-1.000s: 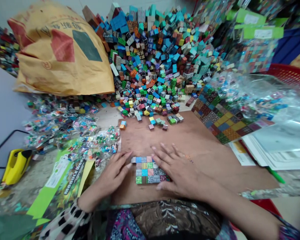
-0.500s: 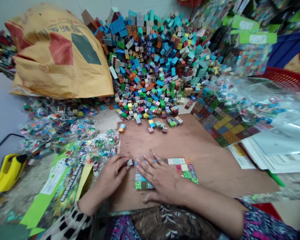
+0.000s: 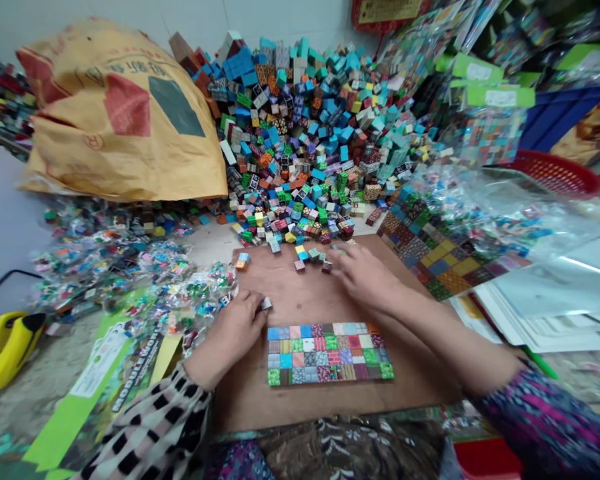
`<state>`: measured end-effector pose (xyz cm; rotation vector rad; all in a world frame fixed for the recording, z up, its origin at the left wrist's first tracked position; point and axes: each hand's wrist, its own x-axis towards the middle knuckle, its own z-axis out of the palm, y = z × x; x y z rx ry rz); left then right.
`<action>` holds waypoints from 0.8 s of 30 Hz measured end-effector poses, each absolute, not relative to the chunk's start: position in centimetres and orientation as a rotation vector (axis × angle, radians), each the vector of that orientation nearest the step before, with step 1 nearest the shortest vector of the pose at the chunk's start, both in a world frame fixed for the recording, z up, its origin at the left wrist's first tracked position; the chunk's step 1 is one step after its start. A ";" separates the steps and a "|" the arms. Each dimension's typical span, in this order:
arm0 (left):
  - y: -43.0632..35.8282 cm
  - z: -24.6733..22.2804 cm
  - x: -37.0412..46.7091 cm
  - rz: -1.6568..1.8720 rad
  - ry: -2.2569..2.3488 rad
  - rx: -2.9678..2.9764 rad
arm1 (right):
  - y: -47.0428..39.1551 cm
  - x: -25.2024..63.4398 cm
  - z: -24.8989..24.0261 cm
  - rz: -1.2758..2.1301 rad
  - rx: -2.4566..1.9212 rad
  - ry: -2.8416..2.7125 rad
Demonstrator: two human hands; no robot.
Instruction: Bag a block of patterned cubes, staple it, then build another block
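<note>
My left hand [image 3: 237, 327] pinches a small pale-grey cube block [image 3: 266, 304] just above and left of a rectangle of patterned blocks [image 3: 330, 355]. That rectangle lies flat on the brown board [image 3: 300, 410], its multicoloured squares set in tight rows. My right hand [image 3: 367, 275], a little blurred, is at the board's far side with its fingers stretched out over loose blocks. Close to its fingertips lie a dark red block [image 3: 327, 267] and a pinkish block [image 3: 299, 266]. An orange-and-blue block [image 3: 242, 261] sits apart at the board's far left.
A big heap of loose blocks [image 3: 300, 147] rises behind the board. At left are a yellow sack [image 3: 125, 127], bagged small pieces [image 3: 125, 260] and a yellow-and-black tool [image 3: 10, 347]. A block panel [image 3: 445, 253], plastic bags [image 3: 485, 207] and a red basket [image 3: 555, 172] lie right.
My right hand has lifted off the block rectangle and moved away to the loose blocks, uncovering the rectangle. My left hand, still holding the pale-grey cube, has shifted slightly up and right.
</note>
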<state>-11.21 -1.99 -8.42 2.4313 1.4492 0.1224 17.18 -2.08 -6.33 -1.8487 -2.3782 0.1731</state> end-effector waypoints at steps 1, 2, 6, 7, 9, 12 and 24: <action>-1.8 -8.5 -11.0 0.134 1.444 2.431 | -0.7 18.3 -6.4 0.133 -1.931 -2.347; -1.6 -8.7 -10.9 0.147 1.436 2.426 | 0.4 19.2 -6.6 0.099 -1.974 -2.368; -1.2 -8.9 -10.7 0.210 1.404 2.403 | 2.5 20.9 -7.7 0.035 -1.958 -2.506; -1.2 -8.9 -10.7 0.222 1.392 2.399 | 2.5 21.0 -8.0 0.020 -1.948 -2.518; -1.3 -8.9 -10.9 0.224 1.365 2.395 | 2.2 21.1 -8.4 -0.001 -1.920 -2.530; -1.2 -8.9 -10.9 0.211 1.345 2.418 | 1.4 21.3 -8.5 0.013 -1.881 -2.540; 1.0 -8.6 -8.2 0.165 1.409 2.467 | -2.9 20.7 -7.4 0.183 -1.752 -2.591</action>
